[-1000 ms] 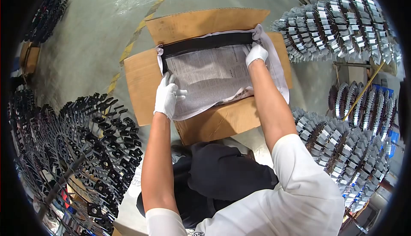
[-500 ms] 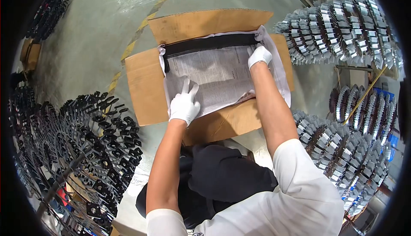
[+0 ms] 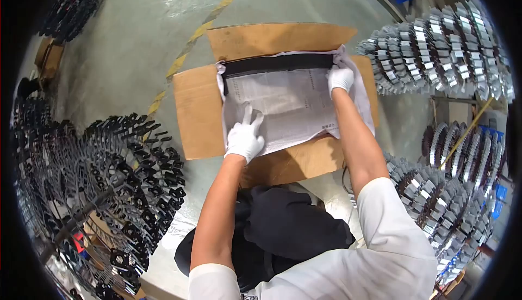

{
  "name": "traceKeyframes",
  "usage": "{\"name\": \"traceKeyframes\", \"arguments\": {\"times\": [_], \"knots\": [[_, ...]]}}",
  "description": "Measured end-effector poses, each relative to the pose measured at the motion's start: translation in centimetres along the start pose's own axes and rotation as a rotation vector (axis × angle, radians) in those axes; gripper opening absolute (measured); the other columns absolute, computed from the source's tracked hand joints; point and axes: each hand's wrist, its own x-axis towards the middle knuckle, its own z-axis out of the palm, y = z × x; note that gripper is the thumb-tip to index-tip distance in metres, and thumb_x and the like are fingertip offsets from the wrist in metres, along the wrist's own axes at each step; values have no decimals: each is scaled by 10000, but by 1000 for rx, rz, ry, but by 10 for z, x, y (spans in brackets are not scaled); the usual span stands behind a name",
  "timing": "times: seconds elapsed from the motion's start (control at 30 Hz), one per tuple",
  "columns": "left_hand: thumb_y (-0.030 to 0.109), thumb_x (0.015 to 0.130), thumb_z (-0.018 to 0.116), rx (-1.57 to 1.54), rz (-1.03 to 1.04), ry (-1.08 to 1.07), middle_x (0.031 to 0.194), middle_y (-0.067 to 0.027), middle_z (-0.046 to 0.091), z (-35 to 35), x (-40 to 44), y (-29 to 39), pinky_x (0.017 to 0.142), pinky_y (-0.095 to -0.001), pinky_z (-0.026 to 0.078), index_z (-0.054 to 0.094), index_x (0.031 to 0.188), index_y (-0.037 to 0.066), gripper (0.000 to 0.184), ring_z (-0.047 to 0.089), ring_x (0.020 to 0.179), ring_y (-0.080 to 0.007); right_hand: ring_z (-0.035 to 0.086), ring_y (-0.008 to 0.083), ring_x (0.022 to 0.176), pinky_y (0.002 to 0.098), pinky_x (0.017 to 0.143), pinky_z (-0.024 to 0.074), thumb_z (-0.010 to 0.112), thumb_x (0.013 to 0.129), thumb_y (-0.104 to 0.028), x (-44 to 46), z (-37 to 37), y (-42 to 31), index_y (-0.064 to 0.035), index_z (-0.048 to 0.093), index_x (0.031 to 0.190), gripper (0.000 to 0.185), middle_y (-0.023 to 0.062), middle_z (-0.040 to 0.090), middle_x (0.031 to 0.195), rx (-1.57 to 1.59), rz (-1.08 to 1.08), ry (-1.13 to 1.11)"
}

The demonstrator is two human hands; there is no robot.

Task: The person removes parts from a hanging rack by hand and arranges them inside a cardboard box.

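At the centre, the open cardboard box (image 3: 283,38) rests with its flaps folded outward, a printed sheet (image 3: 283,99) spread across its inside. Taking clock directions from the middle of that sheet, the right hand (image 3: 341,78) is at 2 o'clock, its gloved fingers curled by the crumpled corner of a pale lining (image 3: 363,104); whether they grip the edge or only press beside it, I cannot tell. The left hand (image 3: 244,139), at between 7 and 8, has its fingers loosely spread, two pointing inward over the sheet and nothing grasped; contact is hard to judge. The sheet looks thin, so an uneven pull at 2 o'clock could tear it or drag it askew, while a sharp press from the left fingers could crease it. The bunched lining might also slip inward and expose the black strip (image 3: 280,64) at 12 o'clock, smooth, straight and dark. The cardboard is stiff, flat and tan, faintly scuffed; the sheet is greyish, matte and softly rippled; the lining is limp and wrinkled. At 8 o'clock cluster small, angular black parts (image 3: 141,191); towards 2 hang shiny, ribbed silver parts (image 3: 435,44) in stacked rings.
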Motion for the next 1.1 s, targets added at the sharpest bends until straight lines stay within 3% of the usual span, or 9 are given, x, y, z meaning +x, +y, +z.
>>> {"name": "traceKeyframes", "arguments": {"times": [0.07, 0.3, 0.43, 0.47, 0.53, 0.63, 0.7, 0.77, 1.1], "knots": [[206, 742, 627, 2, -1, -2, 1623, -159, 252, 0, 0, -1, 938, -485, 530, 492, 1440, 241, 711, 637, 1030, -412, 686, 396, 925, 412, 852, 525, 578, 829, -176, -6, 0, -16, -33, 755, 986, 276, 214, 709, 977, -194, -119, 57], [226, 779, 615, -12, -19, -13, 1601, -217, 262, -9, -2, 8, 965, -521, 512, 527, 1402, 195, 630, 627, 1064, -448, 682, 403, 885, 451, 818, 542, 563, 843, -145, -6, -10, -21, -68, 758, 990, 256, 231, 702, 936, -419, -227, -79], [228, 821, 587, -218, -74, 129, 1548, -222, 366, -13, -4, 3, 1031, -504, 469, 518, 1396, 163, 583, 584, 1170, -453, 704, 357, 919, 401, 857, 550, 572, 869, -222, -49, -21, -22, -95, 764, 1017, 273, 172, 731, 977, -44, -308, -111], [211, 833, 570, -254, -27, 371, 1488, -227, 450, -4, 2, -7, 1080, -477, 430, 483, 1427, 116, 608, 544, 1240, -449, 708, 345, 919, 396, 861, 550, 579, 871, -236, -74, -16, -32, -92, 764, 1020, 277, 168, 734, 982, -14, -363, -292], [148, 827, 550, -493, -224, 420, 1472, -245, 461, -39, -1, -1, 1081, -448, 430, 401, 1486, 41, 684, 566, 1212, -431, 703, 307, 968, 368, 889, 537, 626, 874, -241, -121, 15, -52, -16, 746, 1050, 310, 180, 727, 1075, -29, -526, -703], [31, 857, 488, -1091, -375, 442, 1578, -189, 358, -55, 1, -25, 868, -371, 558, 280, 1557, 37, 730, 691, 976, -284, 699, 223, 903, 340, 810, 559, 636, 904, -256, -172, 48, -112, -10, 699, 1188, 381, 157, 737, 1029, 321, 42, -1060], [-36, 861, 458, -1283, -323, 492, 1614, -148, 302, -58, -5, -37, 747, -295, 559, 244, 1572, 40, 746, 685, 876, -188, 686, 227, 703, 346, 700, 561, 639, 867, -188, -197, 88, -115, 15, 675, 1202, 393, 170, 727, 933, 564, 130, -990], [-38, 855, 468, -1363, -277, 447, 1597, -171, 330, -50, -7, -61, 736, -297, 558, 270, 1564, 35, 740, 682, 904, -194, 704, 329, 954, 410, 875, 556, 618, 849, -194, -203, 110, -117, 3, 682, 1204, 411, 217, 695, 1147, 82, -417, -807], [-27, 850, 530, -1295, -212, 433, 1602, -154, 332, -47, -10, -69, 900, -305, 521, 283, 1555, 10, 748, 571, 1216, -196, 654, 436, 835, 528, 772, 520, 565, 854, -158, -219, 122, -131, -33, 656, 820, 159, 246, 665, 848, -94, -517, -669]]}}
